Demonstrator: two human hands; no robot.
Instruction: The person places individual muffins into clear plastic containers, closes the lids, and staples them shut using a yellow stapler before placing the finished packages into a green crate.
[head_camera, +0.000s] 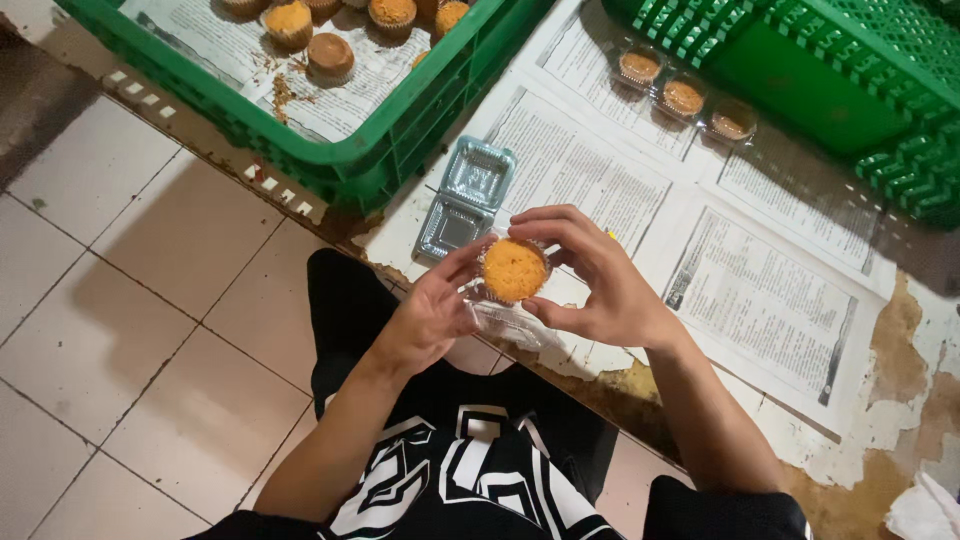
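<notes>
An orange-topped cupcake (514, 268) sits in an open clear plastic clamshell container (500, 318), held up between both hands. My left hand (432, 310) grips the container from the left and below. My right hand (600, 280) curls around the cupcake's right side, its fingers over the top edge. An empty open clear clamshell (465, 198) lies on the newspaper just beyond my hands.
A green plastic crate (380, 150) lined with newspaper holds several cupcakes (330, 55) at the top left. Three packed cupcakes in clear containers (684, 96) stand on newspaper sheets (760, 290) at top right, beside another green crate (850, 80). Tiled floor lies to the left.
</notes>
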